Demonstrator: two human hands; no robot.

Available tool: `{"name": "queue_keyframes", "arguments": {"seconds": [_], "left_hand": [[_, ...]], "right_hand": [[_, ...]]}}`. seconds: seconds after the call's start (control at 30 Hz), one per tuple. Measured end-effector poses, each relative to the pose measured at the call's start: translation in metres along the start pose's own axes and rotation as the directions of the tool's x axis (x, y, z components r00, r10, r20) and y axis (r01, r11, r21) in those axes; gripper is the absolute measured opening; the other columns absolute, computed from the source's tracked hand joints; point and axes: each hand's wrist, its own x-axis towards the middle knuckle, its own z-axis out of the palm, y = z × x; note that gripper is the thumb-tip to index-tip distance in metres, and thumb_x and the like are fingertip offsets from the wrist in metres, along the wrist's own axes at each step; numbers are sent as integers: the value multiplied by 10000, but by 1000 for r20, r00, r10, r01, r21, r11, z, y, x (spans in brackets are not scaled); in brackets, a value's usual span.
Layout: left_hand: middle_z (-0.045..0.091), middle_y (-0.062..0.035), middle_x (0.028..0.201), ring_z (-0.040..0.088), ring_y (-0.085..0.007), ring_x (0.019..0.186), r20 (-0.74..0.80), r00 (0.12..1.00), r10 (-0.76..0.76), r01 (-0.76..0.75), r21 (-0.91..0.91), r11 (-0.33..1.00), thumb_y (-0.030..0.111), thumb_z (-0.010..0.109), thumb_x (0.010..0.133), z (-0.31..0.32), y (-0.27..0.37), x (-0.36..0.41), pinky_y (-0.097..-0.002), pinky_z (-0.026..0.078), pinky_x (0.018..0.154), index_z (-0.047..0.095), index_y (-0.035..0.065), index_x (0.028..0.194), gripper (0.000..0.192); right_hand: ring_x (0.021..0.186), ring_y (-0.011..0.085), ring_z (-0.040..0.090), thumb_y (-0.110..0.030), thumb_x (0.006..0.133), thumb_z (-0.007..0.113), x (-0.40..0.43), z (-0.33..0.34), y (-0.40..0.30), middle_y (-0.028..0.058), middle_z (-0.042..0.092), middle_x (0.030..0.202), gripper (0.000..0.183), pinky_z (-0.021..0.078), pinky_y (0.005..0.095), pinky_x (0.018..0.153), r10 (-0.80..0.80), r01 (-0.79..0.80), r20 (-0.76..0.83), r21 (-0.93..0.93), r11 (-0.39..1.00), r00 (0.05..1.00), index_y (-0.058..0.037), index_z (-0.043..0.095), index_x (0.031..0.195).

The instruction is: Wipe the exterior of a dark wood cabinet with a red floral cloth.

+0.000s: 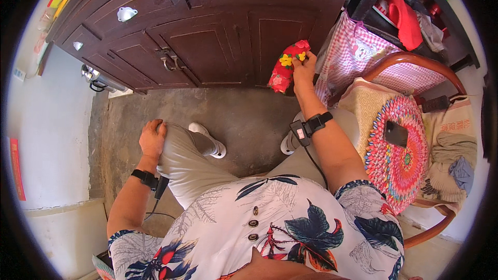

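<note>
My right hand [304, 70] grips a red elongated cloth piece [286, 66] by its upper end. Yellow and pink flowers and green leaves decorate the cloth, which hangs in front of the lower door of a dark brown wooden cabinet [210, 46]. What the piece is exactly, I cannot tell. My left hand [152, 137] rests on my left knee with nothing in it. Both wrists wear black straps with small cabled devices.
To the right stands a wooden armchair [420, 59] with a round multicoloured cushion [383, 171], a phone [396, 133] and crumpled cloths [453, 151]. A pink checked curtain [342, 52] covers a dark shelf. Metal pots [103, 79] sit left of the cabinet. Bare concrete floor [249, 124] lies between my feet.
</note>
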Motion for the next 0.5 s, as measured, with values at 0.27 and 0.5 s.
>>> {"name": "queue_keyframes", "arguments": {"seconds": [0.27, 0.5], "left_hand": [[603, -96, 933, 558, -302, 922, -11, 1000, -12, 13, 44, 999, 346, 518, 831, -1, -5, -4, -391, 447, 776, 639, 122, 960, 285], [606, -99, 941, 558, -305, 926, -23, 1000, -15, 16, 39, 999, 350, 517, 832, 1, -5, -2, -393, 448, 778, 641, 128, 960, 285]], "right_hand": [[914, 246, 560, -120, 814, 597, 3, -10, -17, 143, 568, 984, 422, 436, 341, 800, -284, 280, 0, -183, 943, 959, -72, 425, 1197], [879, 210, 571, -128, 811, 605, 1, -6, -36, 118, 589, 964, 399, 450, 318, 783, -465, 453, -17, -196, 870, 885, -55, 486, 1185]]}}
